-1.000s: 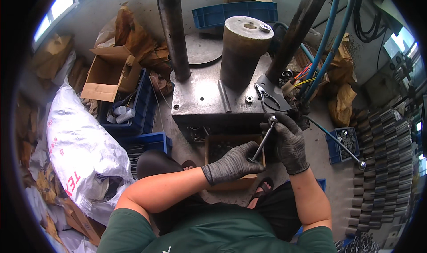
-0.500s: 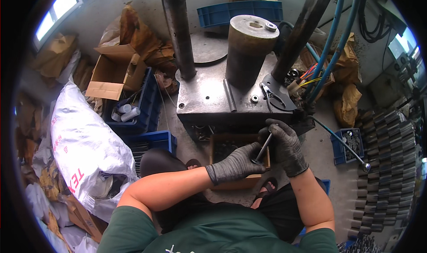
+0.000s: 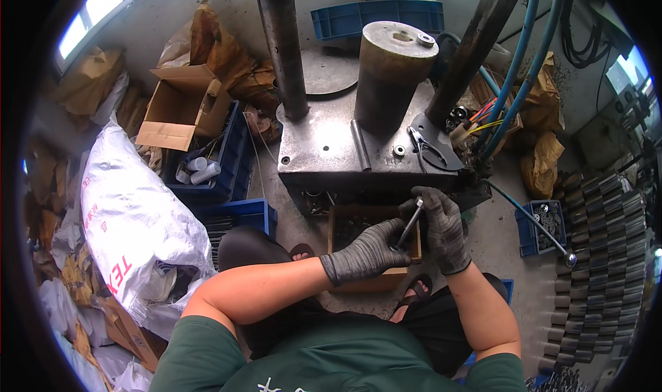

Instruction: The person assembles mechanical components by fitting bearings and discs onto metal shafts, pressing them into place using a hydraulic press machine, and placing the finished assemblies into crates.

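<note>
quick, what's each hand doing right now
Left hand: closed on the lower end of the thin metal rod.
Right hand: closed around the same rod near its top.

Both forearms came up from the lower edge, bare to the wrist, hands in dark grey knit gloves. The left hand (image 3: 369, 252) reached across from the left with the elbow bent, wrist level, its fingers (image 3: 394, 244) curled shut in a pinch. The right hand (image 3: 441, 228) stood more upright just beside it, palm turned inward, fingers closed. The two hands met, gloves touching, in front of the chest.
</note>
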`<state>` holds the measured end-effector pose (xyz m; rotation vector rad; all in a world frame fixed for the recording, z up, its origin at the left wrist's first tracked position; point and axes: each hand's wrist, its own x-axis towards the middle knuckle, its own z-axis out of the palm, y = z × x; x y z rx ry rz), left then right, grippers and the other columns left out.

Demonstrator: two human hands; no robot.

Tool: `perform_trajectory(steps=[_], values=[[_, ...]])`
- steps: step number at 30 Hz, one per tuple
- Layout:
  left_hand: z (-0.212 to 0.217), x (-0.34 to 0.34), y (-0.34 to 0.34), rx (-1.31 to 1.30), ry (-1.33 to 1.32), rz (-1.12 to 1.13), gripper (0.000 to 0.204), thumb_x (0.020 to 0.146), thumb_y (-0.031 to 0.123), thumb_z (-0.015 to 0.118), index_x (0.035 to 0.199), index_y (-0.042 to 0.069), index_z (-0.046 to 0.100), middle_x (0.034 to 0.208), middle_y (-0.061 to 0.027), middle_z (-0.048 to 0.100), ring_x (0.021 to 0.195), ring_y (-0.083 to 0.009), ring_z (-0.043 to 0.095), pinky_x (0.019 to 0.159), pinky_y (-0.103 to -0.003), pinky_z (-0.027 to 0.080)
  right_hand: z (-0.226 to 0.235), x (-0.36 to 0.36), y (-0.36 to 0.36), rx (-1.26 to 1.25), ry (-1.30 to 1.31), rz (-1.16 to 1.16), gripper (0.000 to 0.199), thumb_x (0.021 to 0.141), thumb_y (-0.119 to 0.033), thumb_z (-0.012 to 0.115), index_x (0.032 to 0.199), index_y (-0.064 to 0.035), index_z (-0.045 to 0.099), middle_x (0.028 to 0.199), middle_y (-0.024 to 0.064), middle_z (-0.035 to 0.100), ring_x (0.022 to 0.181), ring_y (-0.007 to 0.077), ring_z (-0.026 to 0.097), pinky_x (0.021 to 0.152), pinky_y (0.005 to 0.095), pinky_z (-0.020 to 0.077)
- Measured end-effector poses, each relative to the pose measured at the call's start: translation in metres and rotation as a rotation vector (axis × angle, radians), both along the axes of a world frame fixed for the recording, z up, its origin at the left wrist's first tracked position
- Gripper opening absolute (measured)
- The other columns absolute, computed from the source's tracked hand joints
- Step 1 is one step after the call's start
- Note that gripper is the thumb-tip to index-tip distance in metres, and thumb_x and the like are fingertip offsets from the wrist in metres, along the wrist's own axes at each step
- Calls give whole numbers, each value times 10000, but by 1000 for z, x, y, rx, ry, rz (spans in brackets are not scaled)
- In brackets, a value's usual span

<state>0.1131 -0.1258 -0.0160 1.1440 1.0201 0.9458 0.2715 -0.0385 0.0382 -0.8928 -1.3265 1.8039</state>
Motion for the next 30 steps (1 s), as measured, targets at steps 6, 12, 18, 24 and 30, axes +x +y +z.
perform_trajectory(steps=[6, 12, 18, 24, 30], values=[[7, 0, -1, 17, 76, 37, 612, 818, 143, 881, 1306, -3, 541, 1206, -108, 672, 1181, -205, 631, 1066, -364, 509, -1, -4, -6, 174, -73, 3, 332, 1067, -296, 632, 1249, -18, 623, 1000, 102, 757, 822, 110, 688, 710, 266, 572], [4, 1, -2, 23, 26, 32, 581, 818, 120, 867, 1292, 8, 550, 1183, -94, 670, 1144, -201, 635, 1047, -366, 517, -10, -1, -5, 55, 11, 38, 381, 1081, -340, 591, 1303, -30, 591, 1067, 130, 749, 919, 153, 713, 777, 288, 594], [3, -1, 0, 57, 81, 53, 559, 823, 88, 838, 1298, 13, 553, 1191, -87, 668, 1159, -196, 630, 1051, -360, 514, -6, -9, -12, -51, 246, 74, 387, 1098, -311, 532, 1370, -36, 543, 1184, 164, 716, 1099, 230, 700, 941, 343, 581], [6, -3, 0, 108, 36, 70, 576, 833, 108, 835, 1328, 14, 556, 1206, -75, 666, 1163, -174, 621, 1059, -346, 508, -35, -9, -10, 10, 134, 74, 360, 1067, -321, 600, 1287, -36, 606, 1156, 197, 723, 1064, 266, 701, 944, 391, 576], [-1, -5, 1, 31, -38, 78, 576, 842, 143, 850, 1320, 11, 558, 1219, -73, 658, 1165, -154, 611, 1061, -346, 504, -36, -17, -8, -47, 42, 54, 344, 1075, -344, 596, 1205, -29, 644, 1090, 118, 745, 990, 150, 677, 911, 314, 548]])
